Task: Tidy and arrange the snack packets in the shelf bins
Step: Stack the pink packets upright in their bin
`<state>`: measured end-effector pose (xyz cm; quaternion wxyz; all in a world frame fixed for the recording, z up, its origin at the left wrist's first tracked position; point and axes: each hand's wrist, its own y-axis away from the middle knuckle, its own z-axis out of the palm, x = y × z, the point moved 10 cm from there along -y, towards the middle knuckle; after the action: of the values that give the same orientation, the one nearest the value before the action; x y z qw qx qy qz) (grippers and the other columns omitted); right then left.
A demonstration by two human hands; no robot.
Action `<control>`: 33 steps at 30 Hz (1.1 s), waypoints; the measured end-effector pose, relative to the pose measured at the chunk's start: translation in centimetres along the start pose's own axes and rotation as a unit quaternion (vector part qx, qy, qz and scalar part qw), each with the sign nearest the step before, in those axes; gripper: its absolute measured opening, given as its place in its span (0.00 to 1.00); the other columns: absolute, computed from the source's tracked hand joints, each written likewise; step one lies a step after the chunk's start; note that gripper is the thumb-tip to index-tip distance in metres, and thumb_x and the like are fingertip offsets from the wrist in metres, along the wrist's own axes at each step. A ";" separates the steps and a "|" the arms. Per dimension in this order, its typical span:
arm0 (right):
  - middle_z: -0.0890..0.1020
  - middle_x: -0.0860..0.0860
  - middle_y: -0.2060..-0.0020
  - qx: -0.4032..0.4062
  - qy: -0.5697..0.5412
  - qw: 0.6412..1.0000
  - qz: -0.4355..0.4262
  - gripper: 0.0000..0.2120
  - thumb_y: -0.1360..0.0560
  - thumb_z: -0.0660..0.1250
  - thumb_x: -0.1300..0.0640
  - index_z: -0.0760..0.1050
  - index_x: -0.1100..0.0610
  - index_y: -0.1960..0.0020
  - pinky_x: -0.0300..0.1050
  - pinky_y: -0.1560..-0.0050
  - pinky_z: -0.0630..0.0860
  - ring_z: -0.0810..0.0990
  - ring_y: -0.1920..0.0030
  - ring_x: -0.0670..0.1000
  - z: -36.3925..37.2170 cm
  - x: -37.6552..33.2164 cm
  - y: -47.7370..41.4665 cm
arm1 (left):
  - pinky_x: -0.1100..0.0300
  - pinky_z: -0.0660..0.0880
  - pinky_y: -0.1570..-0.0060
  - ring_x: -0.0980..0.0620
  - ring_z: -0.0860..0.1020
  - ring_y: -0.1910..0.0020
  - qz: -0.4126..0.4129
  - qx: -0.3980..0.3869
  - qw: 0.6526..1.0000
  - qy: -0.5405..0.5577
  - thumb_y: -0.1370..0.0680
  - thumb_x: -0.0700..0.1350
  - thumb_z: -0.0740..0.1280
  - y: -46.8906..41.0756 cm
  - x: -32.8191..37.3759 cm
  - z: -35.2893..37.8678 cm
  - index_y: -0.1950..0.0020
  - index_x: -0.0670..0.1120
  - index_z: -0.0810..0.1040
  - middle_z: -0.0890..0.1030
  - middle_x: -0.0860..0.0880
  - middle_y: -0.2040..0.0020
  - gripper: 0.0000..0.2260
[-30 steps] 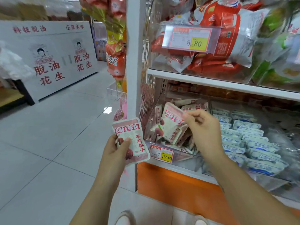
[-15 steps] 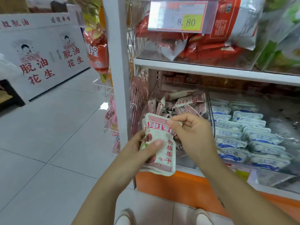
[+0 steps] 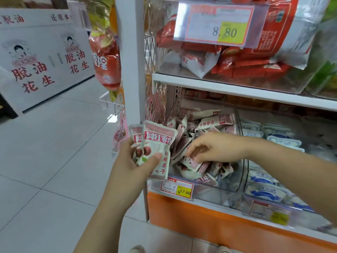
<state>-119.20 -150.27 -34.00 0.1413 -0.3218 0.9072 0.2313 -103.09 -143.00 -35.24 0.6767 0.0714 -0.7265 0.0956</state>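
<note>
My left hand (image 3: 135, 166) holds two pink-and-white snack packets (image 3: 158, 143) upright in a small stack, thumb across the front one, just left of the clear shelf bin (image 3: 228, 187). That bin holds a loose heap of the same packets (image 3: 213, 123). My right hand (image 3: 213, 147) reaches down into the heap, and its curled fingers pinch one packet (image 3: 194, 164) near the front of the bin.
A white shelf post (image 3: 132, 70) stands just left of the bin. Blue-and-white packets (image 3: 264, 190) fill the neighbouring bin on the right. Red bags (image 3: 246, 57) sit on the shelf above behind a price tag (image 3: 217, 24). White tiled floor (image 3: 45, 161) spreads to the left.
My right hand put its packet onto the one in my left hand, then went back down into the bin and took hold of another packet. The view shifted closer to the shelf.
</note>
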 end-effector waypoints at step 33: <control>0.79 0.43 0.48 0.106 0.157 0.982 -0.028 0.15 0.26 0.70 0.54 0.78 0.49 0.39 0.43 0.43 0.71 0.75 0.51 0.41 -2.4 1.0 0.3 | 0.68 0.78 0.62 0.59 0.83 0.54 0.016 -0.005 1.000 -0.005 0.27 0.45 0.72 -0.2 0.3 -0.2 0.42 0.57 0.72 0.82 0.58 0.50 0.17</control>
<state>-120.41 -151.75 -32.24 0.0371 -0.3627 0.9280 0.0768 -102.91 -143.14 -34.97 0.6717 0.0569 -0.7314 0.1028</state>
